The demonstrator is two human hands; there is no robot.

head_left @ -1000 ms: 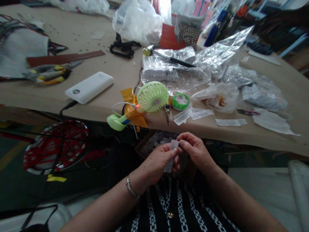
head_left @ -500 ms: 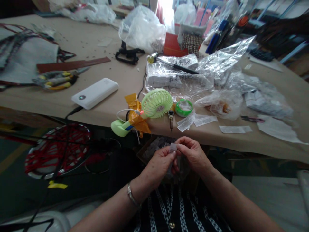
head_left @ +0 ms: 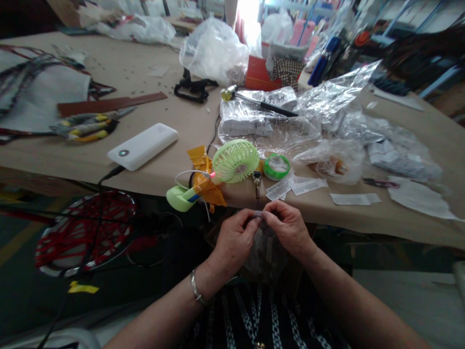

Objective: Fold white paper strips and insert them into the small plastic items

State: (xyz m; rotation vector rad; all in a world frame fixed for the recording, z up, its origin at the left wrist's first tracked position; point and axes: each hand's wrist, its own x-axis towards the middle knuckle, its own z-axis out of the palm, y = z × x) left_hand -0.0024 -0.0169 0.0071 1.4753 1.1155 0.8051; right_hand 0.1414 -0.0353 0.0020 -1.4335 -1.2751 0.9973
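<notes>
My left hand (head_left: 236, 237) and my right hand (head_left: 286, 225) meet just in front of the table's edge. Both are closed, thumbs against fingers, pinching a small translucent plastic piece (head_left: 257, 213) between them. Only a thin greyish strip of it shows; the fingers cover the rest. Beneath the hands, above my lap, is a clear plastic bag (head_left: 268, 254) with pale contents I cannot make out. Just beyond my fingertips, a pointed tool with a metal shaft (head_left: 257, 186) juts over the table edge, beside printed label strips (head_left: 305, 185).
A green handheld fan (head_left: 236, 161) is taped at the table edge, wired near a white power bank (head_left: 143, 146). Nearby are a green roll (head_left: 276, 166), a hammer (head_left: 259, 102), yellow-handled pliers (head_left: 87, 128) and plastic packaging (head_left: 272, 128). A red-strapped round frame (head_left: 87, 232) stands below left.
Both hands have risen slightly toward the table edge. The small plastic piece, earlier facing me as a pale square, now shows only as a narrow strip. The plastic bag below is more visible.
</notes>
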